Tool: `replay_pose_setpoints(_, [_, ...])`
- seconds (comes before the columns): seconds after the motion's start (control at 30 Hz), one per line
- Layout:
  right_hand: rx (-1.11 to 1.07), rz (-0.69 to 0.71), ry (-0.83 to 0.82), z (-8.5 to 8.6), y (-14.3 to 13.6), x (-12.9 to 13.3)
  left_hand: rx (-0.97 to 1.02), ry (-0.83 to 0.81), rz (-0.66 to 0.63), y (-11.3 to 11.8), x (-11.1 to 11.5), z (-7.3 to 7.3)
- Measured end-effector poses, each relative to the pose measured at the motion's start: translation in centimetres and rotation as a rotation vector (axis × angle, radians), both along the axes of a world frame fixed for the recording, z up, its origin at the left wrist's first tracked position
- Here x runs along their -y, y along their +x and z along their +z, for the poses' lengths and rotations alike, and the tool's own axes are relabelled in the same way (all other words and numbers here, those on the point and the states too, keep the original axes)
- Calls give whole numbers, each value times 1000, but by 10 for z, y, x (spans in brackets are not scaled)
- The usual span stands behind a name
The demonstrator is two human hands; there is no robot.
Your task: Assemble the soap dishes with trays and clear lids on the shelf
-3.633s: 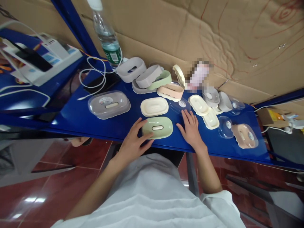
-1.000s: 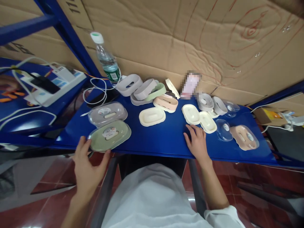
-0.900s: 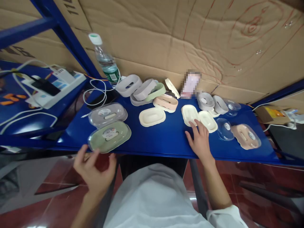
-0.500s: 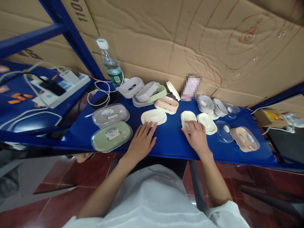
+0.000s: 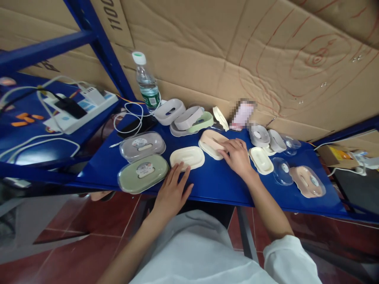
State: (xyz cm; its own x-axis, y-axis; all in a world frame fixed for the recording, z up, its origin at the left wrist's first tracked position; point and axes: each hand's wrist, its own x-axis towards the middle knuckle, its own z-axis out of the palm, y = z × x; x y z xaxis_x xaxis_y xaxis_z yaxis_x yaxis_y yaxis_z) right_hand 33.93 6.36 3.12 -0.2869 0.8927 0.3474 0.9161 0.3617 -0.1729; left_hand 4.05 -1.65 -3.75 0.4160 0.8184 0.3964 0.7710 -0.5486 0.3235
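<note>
1. Blue metal shelf (image 5: 213, 179) carries the whole spread of plastic soap boxes, and I work at its front edge.
2. My right hand (image 5: 237, 156) lies over the pink tray (image 5: 211, 139) in the middle of the shelf, fingers curled onto its right end; whether they truly pinch it or only rest there I cannot tell.
3. My left hand (image 5: 173, 189) lies flat and spread on the shelf, fingertips touching the near rim of the cream tray (image 5: 187, 157), holding nothing.
4. Just left of that hand sit two closed boxes with clear lids, the green box (image 5: 143, 178) near the edge and the grey box (image 5: 142, 141) behind it.
5. To my right lie a cream insert (image 5: 261, 160), a loose clear lid (image 5: 281, 170) and a pink lidded box (image 5: 307, 181).
6. I judge this the step of taking up the next tray for assembly.
7. The next move calls for a firm grip on the pink tray and a matching insert and lid brought to it.
</note>
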Motion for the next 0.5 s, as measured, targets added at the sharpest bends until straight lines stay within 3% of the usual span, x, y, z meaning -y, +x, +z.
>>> replay_pose_setpoints(0.1, [-91, -109, 93, -3, 14, 38, -17, -27, -23, 3, -11, 2])
replay_pose_setpoints(0.23, [-51, -351, 170, -22, 20, 73, -33, -32, -44, 15, -24, 11])
replay_pose_setpoints(0.33, [19, -476, 178, -38, 15, 78, -40, 2, -93, 28, -21, 22])
replay_pose_setpoints(0.5, [-39, -521, 120, -52, 18, 77, -59, -17, -361, 49, -2, 30])
